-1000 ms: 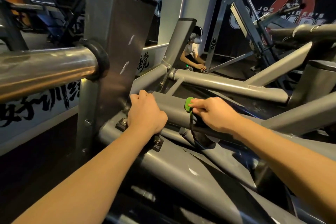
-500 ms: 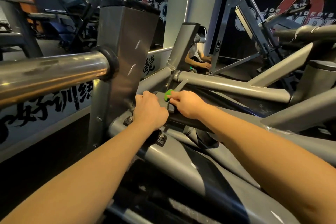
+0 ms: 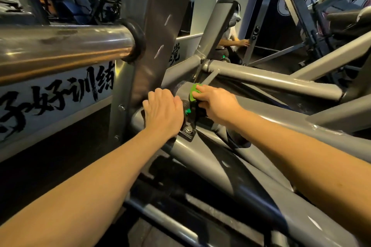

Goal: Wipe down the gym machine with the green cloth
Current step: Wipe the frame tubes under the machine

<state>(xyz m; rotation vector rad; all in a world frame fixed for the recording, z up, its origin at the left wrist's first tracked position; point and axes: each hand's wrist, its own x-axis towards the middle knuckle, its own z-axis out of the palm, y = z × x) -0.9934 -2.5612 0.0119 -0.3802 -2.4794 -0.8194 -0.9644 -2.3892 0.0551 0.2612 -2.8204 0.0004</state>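
Observation:
The gym machine is a grey steel frame; one of its tubes (image 3: 271,82) runs across the middle of the head view. My right hand (image 3: 217,104) pinches the green cloth (image 3: 194,92) and presses it against a short grey tube close to the frame's joint. Only a small bunched part of the cloth shows past my fingers. My left hand (image 3: 162,112) sits just left of it, fingers curled over the end of the same tube at the joint. The two hands nearly touch.
A thick chrome bar (image 3: 60,46) juts in from the left into a grey upright post (image 3: 154,26). A bolted plate (image 3: 187,133) lies below my hands. A banner with black characters (image 3: 60,96) lines the left wall. Another person (image 3: 230,41) crouches behind the frame.
My right hand has slid the green cloth leftward along the tube until it is beside my left hand. My left hand has kept its hold. The view has moved closer.

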